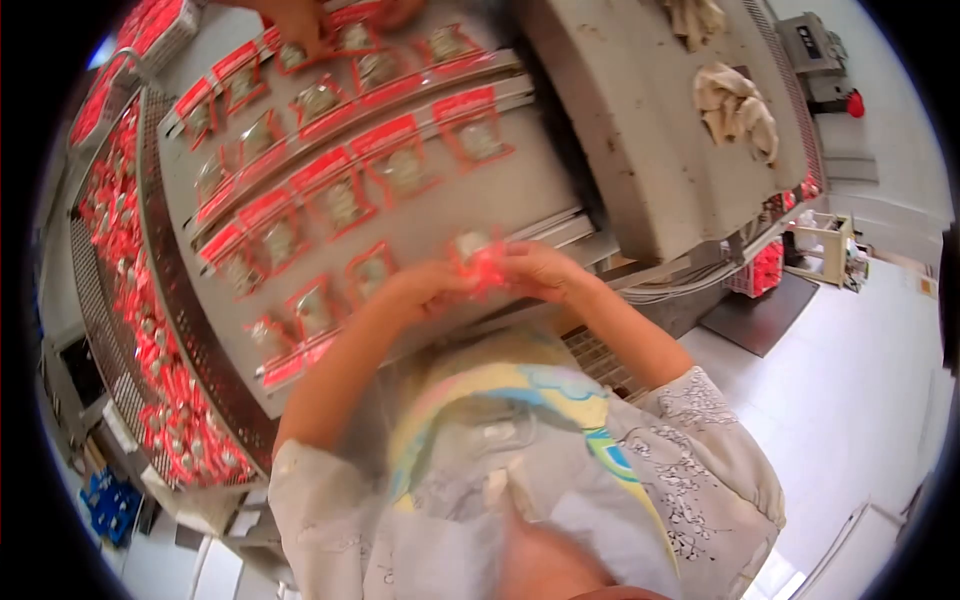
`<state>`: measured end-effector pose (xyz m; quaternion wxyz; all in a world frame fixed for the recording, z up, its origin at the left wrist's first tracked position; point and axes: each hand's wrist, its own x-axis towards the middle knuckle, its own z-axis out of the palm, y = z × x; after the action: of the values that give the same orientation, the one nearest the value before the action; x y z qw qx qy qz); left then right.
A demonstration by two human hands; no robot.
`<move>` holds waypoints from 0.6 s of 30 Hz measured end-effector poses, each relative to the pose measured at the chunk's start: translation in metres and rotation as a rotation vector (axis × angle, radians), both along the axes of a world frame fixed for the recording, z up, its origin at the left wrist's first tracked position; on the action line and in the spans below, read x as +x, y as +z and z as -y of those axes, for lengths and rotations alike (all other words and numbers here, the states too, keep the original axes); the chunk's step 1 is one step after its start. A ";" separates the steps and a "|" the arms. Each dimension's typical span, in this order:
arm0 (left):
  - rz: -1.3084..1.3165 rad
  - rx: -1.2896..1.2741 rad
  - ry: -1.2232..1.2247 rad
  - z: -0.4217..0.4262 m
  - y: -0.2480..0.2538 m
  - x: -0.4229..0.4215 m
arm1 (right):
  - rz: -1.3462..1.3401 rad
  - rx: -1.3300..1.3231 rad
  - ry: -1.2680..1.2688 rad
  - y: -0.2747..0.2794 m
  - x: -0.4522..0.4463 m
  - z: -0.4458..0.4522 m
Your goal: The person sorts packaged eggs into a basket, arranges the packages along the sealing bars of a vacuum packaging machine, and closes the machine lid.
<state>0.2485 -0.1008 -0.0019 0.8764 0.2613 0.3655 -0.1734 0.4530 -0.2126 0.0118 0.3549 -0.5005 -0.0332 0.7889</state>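
Observation:
A small clear pouch with a red top (478,262), with something pale inside, is between my two hands and blurred by motion. My left hand (432,287) is closed on its left side, and my right hand (540,270) pinches its right side. Both hands are over the near edge of a metal machine bed (520,185). Similar red-topped pouches lie in rows on the bed, such as a pouch (372,270) just beyond my left hand and a pouch (343,202) in the middle row. Their red ends lie along metal bars (370,140).
Another person's hand (298,28) touches pouches in the far row. A perforated metal trough (165,340) heaped with red pouches runs along the left. To the right is a raised metal housing (650,130) with a crumpled cloth (735,108). A crate (757,272) stands on the floor.

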 end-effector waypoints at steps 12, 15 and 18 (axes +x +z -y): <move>-0.260 1.580 -0.139 0.000 0.007 -0.029 | 0.896 0.444 0.526 -0.029 0.002 -0.064; -0.476 1.671 -0.293 0.007 0.002 -0.022 | 1.124 0.445 0.646 -0.023 -0.011 -0.067; -0.536 1.562 -0.489 0.007 0.014 -0.015 | 1.215 0.477 0.710 -0.020 -0.014 -0.067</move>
<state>0.2334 -0.1075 0.0124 0.2675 0.8111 0.5081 -0.1118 0.4394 -0.1456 -0.0077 0.0968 -0.7172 -0.5539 0.4116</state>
